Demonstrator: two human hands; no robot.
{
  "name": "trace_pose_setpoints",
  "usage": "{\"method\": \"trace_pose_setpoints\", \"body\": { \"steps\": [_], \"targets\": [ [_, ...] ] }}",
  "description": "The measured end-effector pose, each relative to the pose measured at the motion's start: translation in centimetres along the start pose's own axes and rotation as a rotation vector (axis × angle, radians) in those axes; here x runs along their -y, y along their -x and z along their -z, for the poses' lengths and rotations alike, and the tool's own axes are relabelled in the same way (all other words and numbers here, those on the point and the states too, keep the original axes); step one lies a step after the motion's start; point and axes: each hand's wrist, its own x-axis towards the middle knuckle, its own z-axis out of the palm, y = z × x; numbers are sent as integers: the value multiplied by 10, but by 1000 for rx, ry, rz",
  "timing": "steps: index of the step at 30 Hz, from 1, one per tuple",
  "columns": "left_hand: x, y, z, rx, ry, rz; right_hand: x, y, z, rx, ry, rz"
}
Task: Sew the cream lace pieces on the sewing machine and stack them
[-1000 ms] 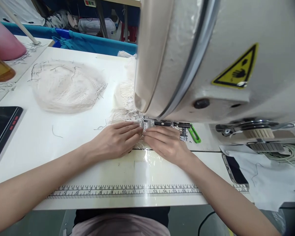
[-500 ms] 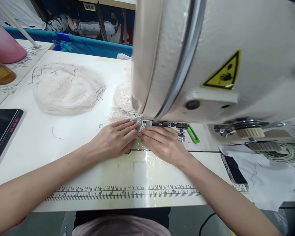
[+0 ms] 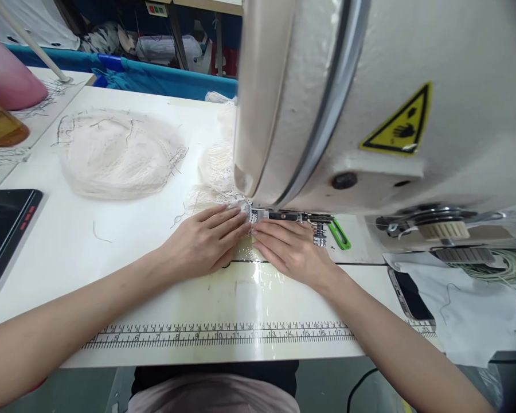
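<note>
L hand: your left hand [image 3: 202, 244] is lying flat, fingers together, pressing the lace strip [image 3: 241, 207] down onto the bed just left of the needle area.
R hand: your right hand [image 3: 294, 250] is lying flat too, fingertips pinning the strip's near edge, right by the presser foot [image 3: 258, 216]. Neither hand is gripping; both are pressing, tips nearly touching each other.
Lace: the strip is running from under the machine head [image 3: 370, 103] back toward the far side of the table [image 3: 69, 246]; its end is sitting betw. your fingertips at the foot.
Needle: hidden behind the head, can't tell if it's up or down.
Nearby: lace pile [image 3: 116, 152] is sitting well left; green clip [image 3: 339, 234] is lying just right of the foot; ruler tape [image 3: 219, 334] is running along the near edge; phone [image 3: 406, 295] is resting off to the right.
Risk 1: your fingertips are sitting v. close to the foot (the yellow hand-warning label [image 3: 402, 125] is there for a reason) — a pedal tap w/o pulling back could catch a finger.
Risk 2: uneven pressure L vs R could be skewing the lace, so the seam wanders off the edge.
Risk 3: loose thread bits near the strip could be getting dragged under the foot.
</note>
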Motion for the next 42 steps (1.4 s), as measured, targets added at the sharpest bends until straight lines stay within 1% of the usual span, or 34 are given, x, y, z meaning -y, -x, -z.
{"method": "trace_pose_setpoints", "body": {
  "steps": [6,17,25,29,34,36,42],
  "targets": [
    [0,2,-2,19,-5,-3,-3,0,1,7,0,-21],
    [-1,-1,-2,39,20,50,-7,9,-10,2,-5,-87],
    [0,-2,-3,76,7,75,-5,7,-11,45,-8,-167],
    [1,-2,-3,91,-20,79,-5,8,-13,55,-18,-161],
    [-2,-4,-1,28,-46,40,-7,7,-12,23,47,-169],
    [-3,-4,-1,21,-31,31,-6,6,-11,24,43,-182],
    [-2,-1,-3,65,-41,106,3,3,-8,37,-34,-275]
  ]
}}
